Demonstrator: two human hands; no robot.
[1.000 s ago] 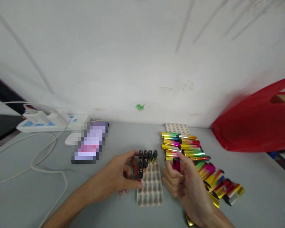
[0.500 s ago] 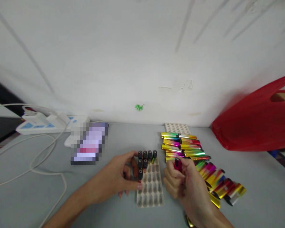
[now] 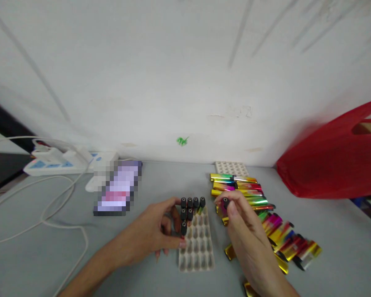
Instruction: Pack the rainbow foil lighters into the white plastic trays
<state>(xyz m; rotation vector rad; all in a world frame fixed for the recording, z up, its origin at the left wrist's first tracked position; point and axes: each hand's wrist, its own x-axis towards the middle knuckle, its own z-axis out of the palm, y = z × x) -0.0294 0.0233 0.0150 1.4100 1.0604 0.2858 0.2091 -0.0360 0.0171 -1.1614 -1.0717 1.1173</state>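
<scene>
Tray holds seven black-topped tubes in its slots.

Left hand and right hand observed bare and slim-fingered, tapering into slender forearms, likewise bare as far as visible, finer skin detail blurred.

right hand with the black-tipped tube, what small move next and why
Probably move the right hand, with its black-tipped tube, left over the tray: other black-tipped tubes stand in its far rows, nearer slots look empty, and the left hand seems to steady it.
</scene>
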